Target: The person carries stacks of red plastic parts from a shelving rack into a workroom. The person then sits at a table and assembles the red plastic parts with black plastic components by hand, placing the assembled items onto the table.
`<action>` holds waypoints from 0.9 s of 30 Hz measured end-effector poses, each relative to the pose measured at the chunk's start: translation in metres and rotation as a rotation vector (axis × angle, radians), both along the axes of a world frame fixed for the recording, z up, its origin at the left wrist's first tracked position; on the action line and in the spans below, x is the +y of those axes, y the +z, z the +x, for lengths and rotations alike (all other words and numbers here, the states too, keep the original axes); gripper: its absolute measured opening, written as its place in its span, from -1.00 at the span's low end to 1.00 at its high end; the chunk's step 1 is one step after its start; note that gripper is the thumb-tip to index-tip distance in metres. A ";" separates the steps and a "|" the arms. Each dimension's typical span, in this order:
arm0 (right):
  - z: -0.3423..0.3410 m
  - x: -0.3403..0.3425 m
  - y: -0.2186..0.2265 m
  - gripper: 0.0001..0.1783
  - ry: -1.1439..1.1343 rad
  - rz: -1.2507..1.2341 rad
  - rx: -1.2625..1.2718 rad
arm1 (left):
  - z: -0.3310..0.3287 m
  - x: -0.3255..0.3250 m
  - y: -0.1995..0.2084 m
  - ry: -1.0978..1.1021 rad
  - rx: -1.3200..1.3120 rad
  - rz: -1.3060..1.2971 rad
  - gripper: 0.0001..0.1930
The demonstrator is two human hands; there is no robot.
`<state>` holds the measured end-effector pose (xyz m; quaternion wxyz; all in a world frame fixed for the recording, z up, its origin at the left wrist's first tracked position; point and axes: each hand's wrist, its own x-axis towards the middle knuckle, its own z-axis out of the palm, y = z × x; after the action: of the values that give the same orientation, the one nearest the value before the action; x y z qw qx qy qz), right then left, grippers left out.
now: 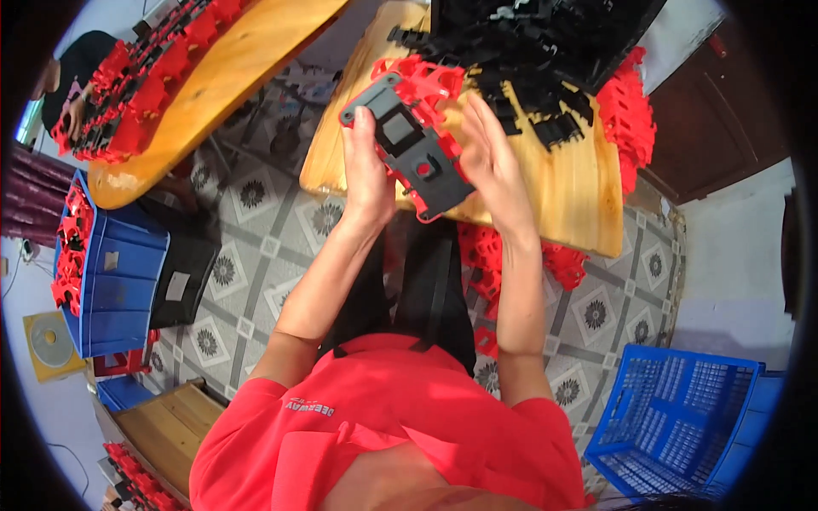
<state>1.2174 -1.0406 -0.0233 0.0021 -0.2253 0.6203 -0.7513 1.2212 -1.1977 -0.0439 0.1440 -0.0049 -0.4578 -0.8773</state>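
Note:
Above the near edge of the wooden table, my left hand [371, 175] is closed on a dark grey plastic housing [411, 155] with red plastic along its edges. My left thumb lies along the housing's face, which has a square recess and a red spot. My right hand [496, 166], slightly blurred, is at the housing's right side with its fingers stretched out. Whether its palm touches the housing, I cannot tell. Just beyond the housing, red plastic parts [430, 81] lie on the table [567, 192].
Black plastic parts [558, 128] spill from a black bin [554, 43] at the back. More red parts [629, 119] are piled at right. A blue crate [682, 417] stands lower right, a blue bin [123, 272] at left. Another person's hand [75, 115] is at the far-left table [213, 94].

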 end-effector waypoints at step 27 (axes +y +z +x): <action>-0.415 -0.329 0.101 -0.62 -0.122 0.017 -0.281 | 0.157 -0.152 -0.166 0.595 -0.397 -0.460 -0.38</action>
<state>0.8024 -1.3699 0.0781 0.0452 -0.0795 0.6330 -0.7687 1.3778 -1.3497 -0.2101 0.2951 0.2645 -0.6418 -0.6566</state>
